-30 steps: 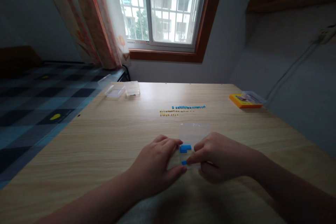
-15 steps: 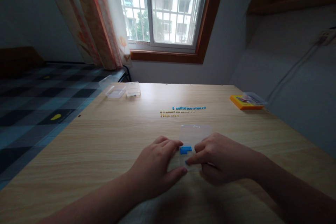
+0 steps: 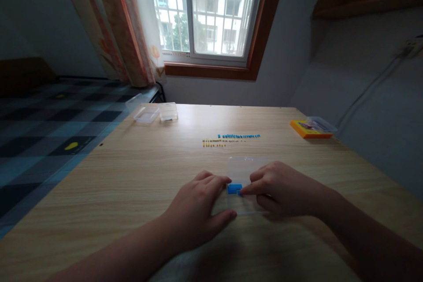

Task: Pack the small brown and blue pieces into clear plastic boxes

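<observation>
A shallow clear plastic box (image 3: 247,212) lies on the table with its lid (image 3: 243,167) folded back on the far side. Rows of small blue blocks (image 3: 234,187) are packed into its far left corner. My left hand (image 3: 205,202) spans the box's left side, index fingertip at the far corner and thumb at the near one, holding it. My right hand (image 3: 277,189) reaches in from the right with curled fingers. Its index fingertip presses a small blue block (image 3: 238,193) against the near side of the packed rows.
Farther back lie a line of blue pieces (image 3: 241,136) and lines of small yellow pieces (image 3: 211,142). An open clear box (image 3: 147,115) and another clear case (image 3: 168,112) stand at the back left. An orange-yellow box (image 3: 310,129) sits near the right edge.
My right index finger has slid the small blue block away from me, from the near part of the box up to the packed rows. My left hand stays in place.
</observation>
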`<state>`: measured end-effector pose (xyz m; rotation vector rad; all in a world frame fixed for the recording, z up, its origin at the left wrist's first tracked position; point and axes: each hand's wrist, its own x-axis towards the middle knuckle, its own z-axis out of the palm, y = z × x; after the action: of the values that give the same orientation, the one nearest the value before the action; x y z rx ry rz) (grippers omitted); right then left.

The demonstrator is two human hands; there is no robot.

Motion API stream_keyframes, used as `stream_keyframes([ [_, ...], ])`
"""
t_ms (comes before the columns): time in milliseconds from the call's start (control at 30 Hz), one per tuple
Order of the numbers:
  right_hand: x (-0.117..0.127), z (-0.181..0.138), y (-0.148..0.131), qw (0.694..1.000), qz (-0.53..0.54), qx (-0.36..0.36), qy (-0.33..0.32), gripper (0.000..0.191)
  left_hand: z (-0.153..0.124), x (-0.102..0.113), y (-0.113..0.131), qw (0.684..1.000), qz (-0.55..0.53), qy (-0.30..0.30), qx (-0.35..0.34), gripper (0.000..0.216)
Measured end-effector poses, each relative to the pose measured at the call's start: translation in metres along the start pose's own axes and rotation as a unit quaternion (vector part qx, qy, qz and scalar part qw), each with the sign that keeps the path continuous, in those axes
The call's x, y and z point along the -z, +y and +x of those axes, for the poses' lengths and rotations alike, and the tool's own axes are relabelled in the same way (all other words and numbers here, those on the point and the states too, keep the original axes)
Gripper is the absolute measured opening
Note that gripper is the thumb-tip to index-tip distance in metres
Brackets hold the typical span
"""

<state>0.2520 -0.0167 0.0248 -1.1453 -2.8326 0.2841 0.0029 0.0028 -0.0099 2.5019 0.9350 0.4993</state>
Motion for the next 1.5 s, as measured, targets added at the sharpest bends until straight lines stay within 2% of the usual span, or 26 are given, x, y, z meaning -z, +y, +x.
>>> stream_keyframes([
  [400, -0.0006, 0.0021, -0.0010, 1.000, -0.004, 0.009, 0.008, 0.038, 0.0007, 0.0015, 0.0022, 1.000, -0.006, -0.003, -0.002, 0.044],
  [633, -0.0003, 0.0020, -0.0019, 1.000, -0.005, 0.006, 0.001, 0.029, -0.0001, 0.0000, 0.0000, 1.000, 0.000, -0.002, -0.003, 0.045],
  [1133, -0.0007, 0.0013, -0.0020, 1.000, 0.013, 0.005, 0.018, 0.040, -0.0004, 0.0009, 0.0013, 1.000, -0.004, -0.001, -0.005, 0.045],
  [1367, -0.0019, 0.0021, -0.0049, 1.000, 0.013, 0.018, 0.008, 0.038, 0.0002, 0.0001, 0.0002, 1.000, -0.007, 0.004, -0.011, 0.044],
  [1500, -0.0046, 0.0040, -0.0078, 1.000, -0.003, 0.027, 0.011, 0.030, -0.0004, -0.0014, -0.0008, 1.000, -0.011, 0.007, -0.013, 0.044],
])
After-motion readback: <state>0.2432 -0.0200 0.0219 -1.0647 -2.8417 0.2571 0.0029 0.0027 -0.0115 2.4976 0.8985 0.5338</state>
